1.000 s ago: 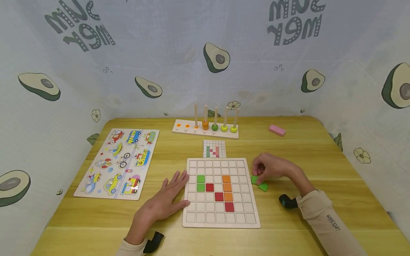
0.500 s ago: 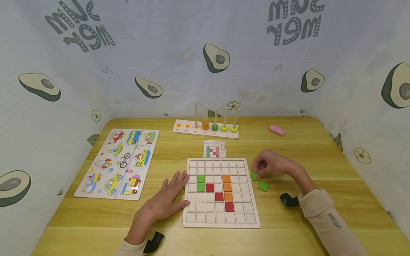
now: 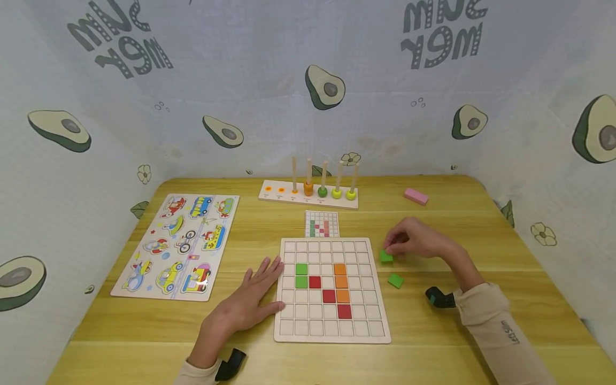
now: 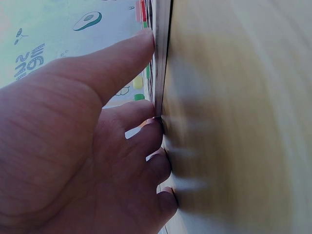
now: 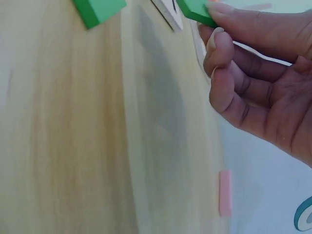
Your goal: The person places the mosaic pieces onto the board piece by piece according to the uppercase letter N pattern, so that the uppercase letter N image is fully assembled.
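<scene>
My right hand [image 3: 415,238] pinches a green square tile [image 3: 386,257] between thumb and fingers, just off the right edge of the grid board. In the right wrist view that tile [image 5: 197,10] is raised above the table. A second green tile [image 3: 395,280] lies on the table below the hand. My left hand [image 3: 247,302] lies flat with fingers spread, its fingertips and thumb [image 4: 139,46] touching the left edge of the wooden grid board [image 3: 308,326]. Green tiles [image 3: 301,275], red tiles [image 3: 329,295] and orange tiles [image 3: 341,282] sit in the board's squares.
A small pattern card [image 3: 321,223] lies behind the board. Farther back is a peg board [image 3: 308,199] with coloured beads. A vehicle puzzle [image 3: 175,246] is on the left, and a pink block [image 3: 416,195] at the back right. Printed cloth [image 3: 269,107] hangs behind the table.
My right hand has lifted one green tile and moved slightly back and to the right with it. The other green tile stays on the table. My left hand has not moved.
</scene>
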{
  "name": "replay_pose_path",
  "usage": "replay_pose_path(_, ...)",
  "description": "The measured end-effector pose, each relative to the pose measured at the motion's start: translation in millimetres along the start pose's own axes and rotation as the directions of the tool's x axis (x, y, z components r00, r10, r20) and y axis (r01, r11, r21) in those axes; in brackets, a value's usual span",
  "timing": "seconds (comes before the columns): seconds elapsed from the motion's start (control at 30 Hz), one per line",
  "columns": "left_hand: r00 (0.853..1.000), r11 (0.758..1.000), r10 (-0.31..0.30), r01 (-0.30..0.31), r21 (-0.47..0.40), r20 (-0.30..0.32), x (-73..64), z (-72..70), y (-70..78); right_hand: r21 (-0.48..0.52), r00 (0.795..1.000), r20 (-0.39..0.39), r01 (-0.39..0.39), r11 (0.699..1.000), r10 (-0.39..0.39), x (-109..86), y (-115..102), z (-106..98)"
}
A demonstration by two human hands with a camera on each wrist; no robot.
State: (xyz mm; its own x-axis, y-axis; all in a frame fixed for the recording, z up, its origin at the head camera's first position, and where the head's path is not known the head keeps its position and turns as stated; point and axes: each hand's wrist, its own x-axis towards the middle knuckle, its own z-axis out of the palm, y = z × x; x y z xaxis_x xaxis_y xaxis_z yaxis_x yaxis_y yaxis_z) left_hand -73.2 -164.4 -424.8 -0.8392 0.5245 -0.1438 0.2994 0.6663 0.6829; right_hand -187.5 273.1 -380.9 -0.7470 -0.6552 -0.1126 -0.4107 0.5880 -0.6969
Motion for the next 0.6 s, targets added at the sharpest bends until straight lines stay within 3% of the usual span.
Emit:
replay_pose_path(0.33, 1.0, 1.0, -0.003, 0.003, 0.01, -0.006, 1.5, 1.5, -0.7, 0.048, 0.993, -0.07, 0.097, 0.994, -0.093, 12.1, -20.7, 15.0)
replay_pose_path(0.6, 1.0, 1.0, -0.003, 0.003, -0.005, -0.004, -0.1, -0.1, 1.0, 0.119, 0.99, -0.116, 0.088, 0.989, -0.075, 23.5, -34.3, 34.7)
